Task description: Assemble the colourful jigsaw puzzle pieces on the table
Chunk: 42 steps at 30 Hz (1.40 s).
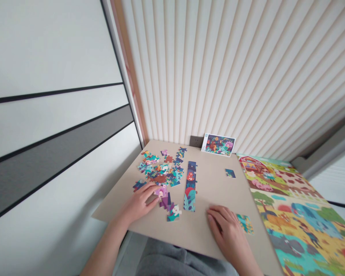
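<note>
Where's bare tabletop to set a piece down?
Widest: between the joined strip and lone blue piece, picture card behind, right hand in front. Smaller: between blue piece and teal-yellow piece. Crowded: left of the strip, with loose pieces and left hand.

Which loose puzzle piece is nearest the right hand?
The teal-and-yellow piece, directly beside the right hand. The dark blue piece lies farther back, and the other loose pieces lie left of the joined strip.

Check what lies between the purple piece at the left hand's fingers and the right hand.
In the head view: loose puzzle pieces, then the joined strip's lower end, then bare tabletop before the right hand.
</note>
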Each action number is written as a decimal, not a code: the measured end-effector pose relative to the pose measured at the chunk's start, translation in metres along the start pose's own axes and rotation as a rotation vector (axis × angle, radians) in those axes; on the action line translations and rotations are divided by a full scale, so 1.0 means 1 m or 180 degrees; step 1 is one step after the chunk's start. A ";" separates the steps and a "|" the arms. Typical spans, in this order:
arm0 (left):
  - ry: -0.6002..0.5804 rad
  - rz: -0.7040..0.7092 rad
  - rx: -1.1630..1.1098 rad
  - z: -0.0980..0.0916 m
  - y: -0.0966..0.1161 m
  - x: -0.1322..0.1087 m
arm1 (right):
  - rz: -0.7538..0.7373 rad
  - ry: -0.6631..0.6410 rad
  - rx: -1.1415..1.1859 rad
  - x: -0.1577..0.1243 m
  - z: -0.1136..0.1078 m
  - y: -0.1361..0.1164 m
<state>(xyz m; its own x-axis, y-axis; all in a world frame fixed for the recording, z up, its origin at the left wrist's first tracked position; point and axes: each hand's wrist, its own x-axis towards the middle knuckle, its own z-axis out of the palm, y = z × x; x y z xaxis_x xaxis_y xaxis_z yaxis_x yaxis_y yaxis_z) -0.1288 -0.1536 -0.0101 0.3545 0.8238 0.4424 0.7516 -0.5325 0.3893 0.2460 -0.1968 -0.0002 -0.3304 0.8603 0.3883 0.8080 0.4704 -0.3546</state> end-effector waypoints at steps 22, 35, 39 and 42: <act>0.0224 -0.0116 0.0103 0.001 -0.004 0.003 | 0.0040 -0.0060 0.0022 -0.002 0.003 0.003; 0.0183 -0.0118 0.0261 0.002 -0.003 0.004 | -0.0102 0.0115 -0.0054 -0.001 0.000 0.001; 0.0185 -0.0128 0.0248 0.003 0.000 0.003 | -0.0123 0.0132 -0.0070 0.000 0.001 0.002; 0.0368 -0.0199 0.0225 -0.005 -0.004 0.011 | -0.0109 0.0135 -0.0066 -0.001 0.001 0.002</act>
<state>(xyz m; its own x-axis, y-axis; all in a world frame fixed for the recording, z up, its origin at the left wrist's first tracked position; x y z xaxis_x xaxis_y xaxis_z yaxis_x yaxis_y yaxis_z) -0.1306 -0.1440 -0.0028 0.2424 0.8248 0.5108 0.8089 -0.4626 0.3630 0.2475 -0.1959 -0.0025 -0.3374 0.8344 0.4358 0.8067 0.4949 -0.3230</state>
